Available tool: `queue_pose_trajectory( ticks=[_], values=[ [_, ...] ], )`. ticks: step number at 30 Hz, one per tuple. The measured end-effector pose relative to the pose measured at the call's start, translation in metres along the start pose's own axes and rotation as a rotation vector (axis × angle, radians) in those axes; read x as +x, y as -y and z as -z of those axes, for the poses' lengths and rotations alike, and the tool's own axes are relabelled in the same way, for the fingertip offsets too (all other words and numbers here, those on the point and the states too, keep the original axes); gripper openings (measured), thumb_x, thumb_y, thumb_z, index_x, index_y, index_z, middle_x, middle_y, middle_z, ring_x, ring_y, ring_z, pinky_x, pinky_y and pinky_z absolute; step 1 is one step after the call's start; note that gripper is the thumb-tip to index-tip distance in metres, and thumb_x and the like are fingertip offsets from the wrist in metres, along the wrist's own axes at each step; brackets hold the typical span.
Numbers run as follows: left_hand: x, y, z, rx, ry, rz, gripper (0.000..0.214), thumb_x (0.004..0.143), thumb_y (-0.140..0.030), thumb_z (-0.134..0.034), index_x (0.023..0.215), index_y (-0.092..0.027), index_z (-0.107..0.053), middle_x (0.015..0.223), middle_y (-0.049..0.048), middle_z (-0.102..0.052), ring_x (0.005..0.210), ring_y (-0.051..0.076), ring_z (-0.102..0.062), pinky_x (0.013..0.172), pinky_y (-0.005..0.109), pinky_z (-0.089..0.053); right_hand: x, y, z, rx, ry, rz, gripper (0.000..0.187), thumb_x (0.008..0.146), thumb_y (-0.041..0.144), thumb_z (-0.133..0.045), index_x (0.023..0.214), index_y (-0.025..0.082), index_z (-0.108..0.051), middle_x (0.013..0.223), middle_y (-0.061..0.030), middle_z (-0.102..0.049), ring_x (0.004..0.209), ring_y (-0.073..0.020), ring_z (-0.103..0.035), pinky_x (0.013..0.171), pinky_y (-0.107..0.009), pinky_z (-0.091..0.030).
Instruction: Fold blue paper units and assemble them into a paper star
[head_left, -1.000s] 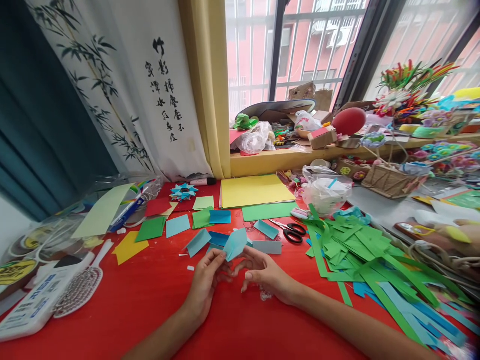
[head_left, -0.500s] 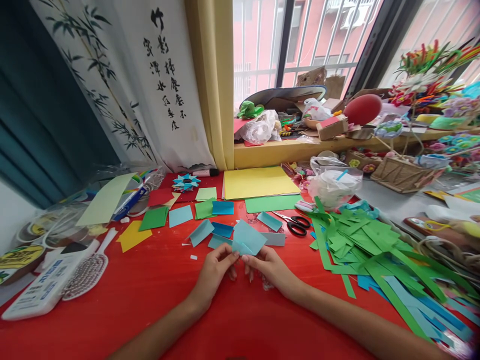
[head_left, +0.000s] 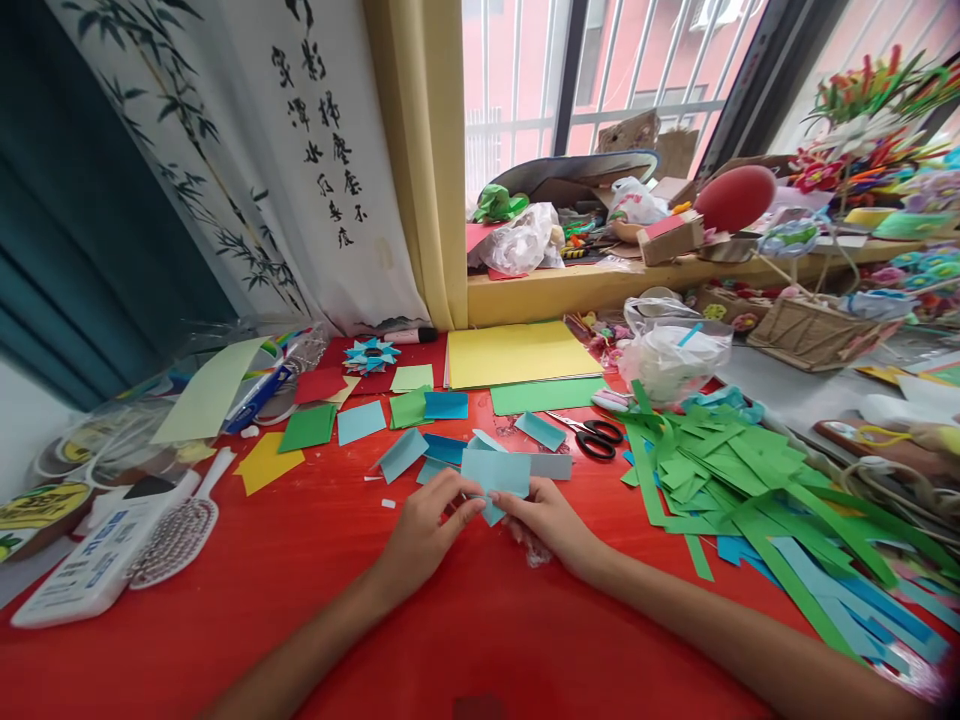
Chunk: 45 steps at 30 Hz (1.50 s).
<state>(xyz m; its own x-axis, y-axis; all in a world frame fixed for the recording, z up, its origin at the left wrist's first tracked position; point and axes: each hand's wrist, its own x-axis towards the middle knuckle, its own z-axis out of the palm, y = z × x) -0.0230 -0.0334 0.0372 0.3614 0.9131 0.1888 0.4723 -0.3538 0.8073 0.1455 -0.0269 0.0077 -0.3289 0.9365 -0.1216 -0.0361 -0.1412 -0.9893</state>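
A partly folded light blue paper [head_left: 495, 472] is held up in front of me, with a small pointed part hanging below its lower edge. My left hand [head_left: 433, 520] is closed, its fingers at the paper's lower left corner. At the lower right, my right hand [head_left: 551, 522] pinches the same paper between thumb and fingers. Just behind lie several folded blue pieces, among them a light blue one [head_left: 403, 456], a darker blue one [head_left: 445, 449] and a creased one [head_left: 540, 432]. Black-handled scissors [head_left: 598, 438] rest to the right of these.
Green paper strips [head_left: 720, 460] are heaped on the right of the red table [head_left: 337, 640]. A yellow paper stack [head_left: 517, 355] lies at the back, near a blue folded paper ring [head_left: 371, 356]. On the left are a hairbrush [head_left: 180, 530] and a white bottle [head_left: 97, 565].
The held paper has turned and now shows a flatter, rectangular face, with a point below it. Both hands have shifted their grip slightly. The camera view has tilted a little downward.
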Motion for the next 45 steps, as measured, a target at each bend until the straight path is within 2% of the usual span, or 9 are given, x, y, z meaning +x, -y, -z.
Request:
queue_pose_trajectory(
  ticks=[2,5,12,21,33,37,41,45],
  values=[
    [0.0,0.0,0.0,0.007,-0.016,0.025,0.02,0.082,-0.035,-0.044,0.074,-0.02,-0.055,0.072,-0.0005,-0.051,0.065,0.012,-0.05,0.061,0.021,-0.037,0.001,0.002,0.0,0.043,0.01,0.042,0.028,0.074,0.039,-0.055,0.063,0.014,-0.052,0.043,0.0042,-0.046,0.037,-0.0058,-0.041,0.037,-0.017,-0.031],
    [0.001,0.003,-0.003,-0.038,-0.052,0.073,0.021,0.082,-0.036,-0.043,0.073,-0.019,-0.052,0.067,-0.0018,-0.049,0.06,0.011,-0.049,0.058,0.021,-0.038,0.001,0.005,0.001,0.091,0.044,0.092,0.025,0.073,0.038,-0.056,0.068,0.013,-0.055,0.054,0.0011,-0.055,0.045,-0.0076,-0.048,0.045,-0.02,-0.039],
    [0.002,0.004,-0.006,-0.085,-0.061,0.107,0.016,0.081,-0.034,-0.046,0.078,-0.019,-0.05,0.073,-0.0017,-0.052,0.058,0.01,-0.049,0.058,0.021,-0.039,0.002,0.004,0.0,0.15,0.144,0.066,0.028,0.076,0.039,-0.052,0.081,0.012,-0.059,0.06,-0.0036,-0.063,0.053,-0.0137,-0.06,0.054,-0.025,-0.048],
    [0.0,0.006,-0.008,-0.054,-0.096,0.104,0.012,0.08,-0.031,-0.047,0.079,-0.02,-0.051,0.075,-0.0013,-0.055,0.062,0.011,-0.052,0.058,0.021,-0.04,0.001,0.001,-0.001,0.158,0.131,0.045,0.025,0.075,0.037,-0.054,0.075,0.012,-0.058,0.059,-0.0034,-0.063,0.054,-0.0142,-0.061,0.058,-0.027,-0.05],
    [-0.001,0.004,-0.009,-0.079,-0.083,0.139,0.012,0.079,-0.032,-0.049,0.077,-0.02,-0.049,0.066,-0.004,-0.051,0.053,0.008,-0.049,0.053,0.02,-0.038,0.001,0.0,0.0,0.122,0.157,0.048,0.028,0.073,0.04,-0.056,0.079,0.012,-0.059,0.064,-0.0043,-0.064,0.059,-0.015,-0.062,0.06,-0.028,-0.05],
    [-0.002,0.004,-0.01,-0.076,-0.087,0.155,0.011,0.08,-0.031,-0.048,0.078,-0.02,-0.049,0.069,-0.0031,-0.054,0.055,0.009,-0.05,0.055,0.02,-0.039,0.002,0.0,0.001,0.06,0.238,0.01,0.029,0.072,0.039,-0.057,0.074,0.01,-0.06,0.066,-0.0048,-0.063,0.058,-0.0142,-0.062,0.057,-0.026,-0.05],
    [-0.002,0.005,-0.012,-0.047,-0.075,0.134,0.01,0.08,-0.03,-0.048,0.078,-0.02,-0.05,0.072,-0.0021,-0.055,0.06,0.01,-0.053,0.056,0.021,-0.039,0.003,0.003,0.001,0.006,0.299,-0.036,0.03,0.072,0.039,-0.057,0.066,0.01,-0.059,0.058,-0.0037,-0.061,0.053,-0.0126,-0.06,0.053,-0.023,-0.048],
    [-0.002,0.008,-0.012,-0.101,-0.067,0.144,0.01,0.079,-0.03,-0.049,0.082,-0.02,-0.049,0.066,-0.0033,-0.053,0.054,0.01,-0.051,0.054,0.021,-0.039,0.003,0.005,0.002,0.023,0.341,-0.067,0.03,0.071,0.039,-0.058,0.066,0.01,-0.06,0.058,-0.0034,-0.062,0.048,-0.0114,-0.059,0.048,-0.021,-0.047]
  ],
)
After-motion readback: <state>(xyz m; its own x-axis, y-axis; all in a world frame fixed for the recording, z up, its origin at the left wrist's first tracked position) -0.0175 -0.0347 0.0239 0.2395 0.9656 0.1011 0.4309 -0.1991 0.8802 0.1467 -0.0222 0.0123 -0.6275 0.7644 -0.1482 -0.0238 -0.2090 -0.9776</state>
